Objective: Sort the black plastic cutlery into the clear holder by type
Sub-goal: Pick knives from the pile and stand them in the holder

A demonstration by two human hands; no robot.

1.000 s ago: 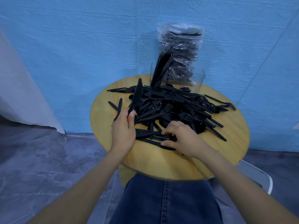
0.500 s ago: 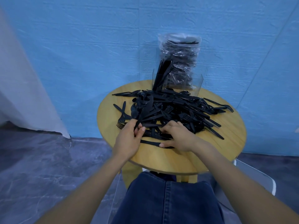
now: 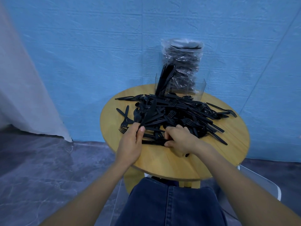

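Knife (image 3: 149, 114) lowered, left grip (image 3: 130, 144) nearer pile (image 3: 179, 111)

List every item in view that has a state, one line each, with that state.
left hand: pinches a knife at the pile's near edge.
right hand: curled on cutlery lying flat.
cutlery pile: loose, unsorted on the round table.
clear holder: upright; a few pieces stand in its left part.
plastic bag: upright behind the holder, full of cutlery.

I can read no text, label, brand or number anywhere here, not on the cutlery, the wrapped bundle, the holder or my table.
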